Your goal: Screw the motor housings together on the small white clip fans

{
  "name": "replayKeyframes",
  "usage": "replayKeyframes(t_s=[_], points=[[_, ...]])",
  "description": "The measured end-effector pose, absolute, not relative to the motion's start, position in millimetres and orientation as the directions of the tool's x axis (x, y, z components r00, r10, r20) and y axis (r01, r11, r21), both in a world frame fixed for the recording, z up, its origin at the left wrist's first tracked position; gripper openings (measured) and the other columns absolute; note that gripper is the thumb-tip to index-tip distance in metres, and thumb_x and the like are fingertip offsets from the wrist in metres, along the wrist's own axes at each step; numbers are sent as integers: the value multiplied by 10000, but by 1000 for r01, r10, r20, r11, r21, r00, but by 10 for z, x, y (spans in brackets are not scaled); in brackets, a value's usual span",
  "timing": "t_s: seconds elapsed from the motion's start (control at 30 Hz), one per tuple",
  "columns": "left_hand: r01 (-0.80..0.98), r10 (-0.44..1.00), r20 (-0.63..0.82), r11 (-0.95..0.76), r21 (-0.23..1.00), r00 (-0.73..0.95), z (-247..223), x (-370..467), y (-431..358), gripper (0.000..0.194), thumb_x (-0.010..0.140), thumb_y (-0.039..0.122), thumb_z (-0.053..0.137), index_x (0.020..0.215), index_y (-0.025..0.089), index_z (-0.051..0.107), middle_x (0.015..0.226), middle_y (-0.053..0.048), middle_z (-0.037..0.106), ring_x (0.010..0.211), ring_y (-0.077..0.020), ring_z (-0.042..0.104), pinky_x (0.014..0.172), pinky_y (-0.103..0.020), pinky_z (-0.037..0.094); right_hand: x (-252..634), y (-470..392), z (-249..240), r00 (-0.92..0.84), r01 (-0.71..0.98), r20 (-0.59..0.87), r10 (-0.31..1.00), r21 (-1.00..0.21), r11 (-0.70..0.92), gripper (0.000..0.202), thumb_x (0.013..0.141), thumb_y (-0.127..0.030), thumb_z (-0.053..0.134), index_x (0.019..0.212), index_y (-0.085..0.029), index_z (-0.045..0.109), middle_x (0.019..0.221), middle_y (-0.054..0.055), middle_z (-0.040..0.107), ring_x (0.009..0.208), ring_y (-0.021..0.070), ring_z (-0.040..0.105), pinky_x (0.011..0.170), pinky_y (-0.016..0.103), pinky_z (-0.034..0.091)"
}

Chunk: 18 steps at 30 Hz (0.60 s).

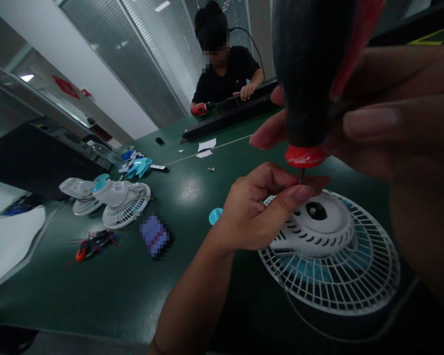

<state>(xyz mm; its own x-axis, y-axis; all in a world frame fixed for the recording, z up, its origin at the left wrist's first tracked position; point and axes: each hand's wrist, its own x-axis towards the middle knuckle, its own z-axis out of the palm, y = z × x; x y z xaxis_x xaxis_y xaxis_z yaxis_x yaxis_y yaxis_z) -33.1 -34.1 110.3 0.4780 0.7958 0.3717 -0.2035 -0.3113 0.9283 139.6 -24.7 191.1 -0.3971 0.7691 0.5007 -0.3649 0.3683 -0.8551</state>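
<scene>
A screwdriver [307,74] with a black and red handle stands upright, close to the camera, in the grip of my right hand [403,113]. Its shaft points down between the thumb and fingers of my left hand [259,207], which pinch together around the tip. Whether a screw is between them is hidden. Below lies a white fan [329,227] with a round grille and light blue blades, face down on the green table [192,281]. An opening shows in its motor housing, just right of my left fingertips. A thin cable curves around the near edge of the grille.
Two more white fans [126,204] lie at the left, near wires [96,244] and a blurred purple item [154,235]. A light blue cap [215,216] is beside my left wrist. Across the table a person [225,69] holds a red and black power tool [203,108].
</scene>
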Motion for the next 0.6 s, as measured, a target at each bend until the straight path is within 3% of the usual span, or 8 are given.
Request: replayKeyframes(t_s=[0.17, 0.27, 0.37, 0.53, 0.6], points=[[-175, 768, 373, -332, 927, 521, 1120, -372, -341, 257, 975, 447, 678, 959, 205, 593, 1134, -83, 813, 1056, -230, 790, 970, -401, 642, 1436, -230, 1913, -364, -244, 573, 734, -819, 519, 225, 933, -383, 690, 855, -201, 796, 797, -81, 784, 679, 77, 750, 647, 117, 637], [-196, 759, 386, -333, 922, 524, 1124, -358, -349, 235, 983, 427, 667, 963, 202, 602, 1098, -81, 815, 1035, -221, 792, 922, -364, 653, 1443, -173, 1882, -365, -241, 616, 699, -787, 568, 95, 791, -275, 827, 850, -222, 774, 774, -105, 769, 684, 73, 743, 624, 113, 618], [-219, 784, 402, -338, 915, 472, 1126, -323, -349, 266, 921, 427, 750, 949, 197, 617, 1024, -72, 818, 899, -197, 798, 824, -331, 665, 1432, -126, 1817, -331, -205, 659, 675, -749, 631, 265, 676, -177, 887, 889, -239, 744, 836, -88, 750, 742, 81, 727, 655, 157, 623], [-142, 829, 409, -384, 912, 381, 1141, -292, -346, 303, 867, 439, 808, 828, 181, 654, 856, -48, 797, 820, -197, 795, 777, -316, 660, 1332, -130, 1727, -211, -132, 709, 673, -703, 699, 310, 634, -217, 926, 793, -226, 661, 841, -69, 680, 733, 54, 654, 665, 146, 588], [-128, 830, 420, -402, 907, 368, 1136, -295, -351, 313, 886, 460, 786, 810, 185, 656, 841, -50, 794, 840, -211, 797, 809, -343, 662, 1294, -154, 1741, -255, -183, 670, 697, -741, 646, 227, 702, -209, 876, 816, -237, 681, 828, -74, 673, 710, 49, 653, 625, 140, 574]])
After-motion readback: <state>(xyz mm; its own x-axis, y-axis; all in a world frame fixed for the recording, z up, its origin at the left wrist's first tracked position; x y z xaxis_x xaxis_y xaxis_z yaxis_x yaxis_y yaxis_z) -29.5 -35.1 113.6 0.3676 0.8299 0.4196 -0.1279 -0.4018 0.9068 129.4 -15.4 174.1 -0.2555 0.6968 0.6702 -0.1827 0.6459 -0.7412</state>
